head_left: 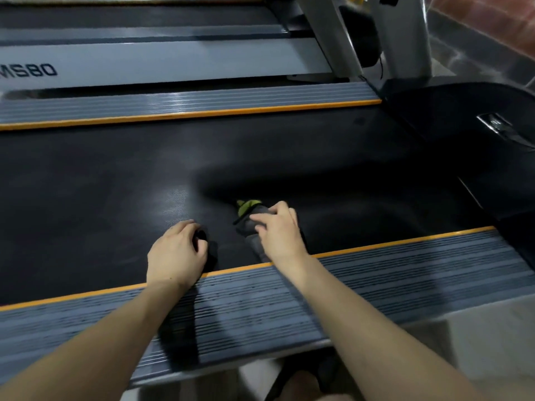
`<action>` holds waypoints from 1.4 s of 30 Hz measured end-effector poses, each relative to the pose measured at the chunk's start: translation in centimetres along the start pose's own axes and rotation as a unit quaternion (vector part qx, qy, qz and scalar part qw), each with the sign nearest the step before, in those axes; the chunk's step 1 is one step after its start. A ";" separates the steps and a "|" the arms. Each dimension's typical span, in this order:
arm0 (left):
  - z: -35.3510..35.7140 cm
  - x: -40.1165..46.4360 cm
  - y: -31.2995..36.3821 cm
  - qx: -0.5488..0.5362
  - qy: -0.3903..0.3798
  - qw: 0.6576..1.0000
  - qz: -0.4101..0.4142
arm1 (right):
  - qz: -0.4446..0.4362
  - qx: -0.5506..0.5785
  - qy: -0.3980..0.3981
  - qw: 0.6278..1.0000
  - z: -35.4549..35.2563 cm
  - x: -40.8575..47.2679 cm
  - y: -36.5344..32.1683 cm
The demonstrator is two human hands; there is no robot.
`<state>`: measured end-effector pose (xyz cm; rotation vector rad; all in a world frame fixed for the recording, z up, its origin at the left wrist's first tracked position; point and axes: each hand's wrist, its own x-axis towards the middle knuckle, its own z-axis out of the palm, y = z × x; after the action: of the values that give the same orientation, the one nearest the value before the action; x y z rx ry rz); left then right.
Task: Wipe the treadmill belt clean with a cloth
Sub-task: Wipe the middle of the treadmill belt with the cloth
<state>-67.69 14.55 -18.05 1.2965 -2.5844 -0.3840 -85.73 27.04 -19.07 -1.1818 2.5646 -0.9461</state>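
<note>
The black treadmill belt (pixel 115 180) runs across the middle of the view between two orange-edged side rails. My right hand (pixel 279 233) presses a grey cloth with a yellow-green corner (pixel 250 211) onto the belt near its near edge, fingers curled over it. My left hand (pixel 176 253) rests just to the left, fingers bent and fingertips on the belt, its heel over the orange strip. I see nothing in the left hand; a dark shadow lies under its fingers.
The ribbed grey near rail (pixel 376 273) lies under my forearms. The far rail (pixel 202 101) borders a second treadmill marked "MS80" (pixel 31 71). A grey upright post (pixel 405 39) and the black motor cover (pixel 463 125) stand at the right.
</note>
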 end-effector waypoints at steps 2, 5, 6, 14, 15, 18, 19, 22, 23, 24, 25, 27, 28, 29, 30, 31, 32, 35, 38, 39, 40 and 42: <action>0.1 0.1 -0.2 0.004 0.005 1.000 0.003 | 0.031 0.013 0.022 0.999 -0.3 0.4 0.6; 0.4 0.2 -0.3 0.000 0.008 1.000 0.016 | 0.021 0.011 0.016 1.000 1.0 -0.2 -1.3; 0.4 0.2 -0.4 -0.005 0.008 1.000 0.021 | 0.010 0.005 0.009 1.000 1.7 -0.5 -2.3; -0.7 0.2 -2.2 -0.108 0.024 0.993 -0.036 | -0.022 -0.029 0.003 0.999 5.4 0.4 -7.9; -1.0 0.2 -2.7 -0.105 0.024 0.994 -0.023 | -0.021 -0.029 0.005 0.999 5.7 0.5 -8.6; -2.3 0.7 -5.1 -0.077 0.018 0.997 0.002 | -0.002 -0.013 0.018 1.000 6.4 0.8 -9.6; -2.7 0.9 -6.1 -0.060 0.011 0.998 0.008 | 0.005 -0.007 0.021 1.000 6.5 0.9 -9.7; -3.9 0.9 -8.7 -0.030 -0.002 0.999 0.014 | 0.007 0.011 0.014 1.000 6.7 0.7 -10.5; -4.3 0.9 -9.4 -0.026 -0.005 1.000 0.011 | 0.006 0.020 0.012 1.000 6.9 0.7 -11.0; -4.7 0.8 -9.9 -0.021 -0.009 1.000 0.010 | 0.005 0.028 0.011 1.000 7.1 0.6 -11.6; -5.1 0.7 -10.3 -0.015 -0.014 1.000 0.010 | 0.005 0.034 0.009 0.999 7.4 0.5 -12.3; -6.0 0.6 -11.0 -0.005 -0.020 1.000 0.008 | 0.002 0.037 0.003 0.999 8.2 0.3 -13.6; -6.5 0.4 -11.3 -0.002 -0.023 1.000 0.007 | 0.001 0.037 0.003 0.999 8.6 0.1 -14.2; -6.9 0.2 -11.6 0.002 -0.024 1.000 0.008 | 0.003 0.039 0.006 0.999 8.9 -0.2 -14.6; -7.3 0.0 -11.9 0.007 -0.027 1.000 0.011 | 0.006 0.041 0.012 0.999 9.2 -0.5 -14.9; -7.7 -0.1 -12.3 0.014 -0.031 0.999 0.015 | 0.012 0.041 0.022 0.999 9.3 -0.8 -15.1; -8.0 -0.3 -12.5 0.024 -0.038 0.999 0.022 | 0.020 0.041 0.032 0.998 9.2 -1.1 -15.1; -8.4 -0.1 -12.9 0.041 -0.063 0.996 0.038 | 0.041 0.034 0.055 0.997 9.1 -2.4 -14.3; -8.3 0.8 -12.8 0.020 -0.070 0.997 0.036 | 0.026 -0.020 0.037 0.999 9.8 -2.7 -14.1; -8.1 1.3 -12.9 0.014 -0.071 0.997 0.037 | 0.022 -0.042 0.029 0.998 10.2 -2.4 -14.2; -7.9 1.8 -13.0 0.012 -0.072 0.997 0.040 | 0.024 -0.059 0.029 0.998 10.7 -2.0 -14.3; -7.4 3.0 -13.2 0.005 -0.074 0.997 0.034 | 0.028 -0.072 0.045 0.996 11.7 -0.9 -14.2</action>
<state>-57.21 3.59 -15.20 1.2222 -2.7477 -0.4721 -71.68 15.24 -19.72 -1.1189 2.7632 -0.8336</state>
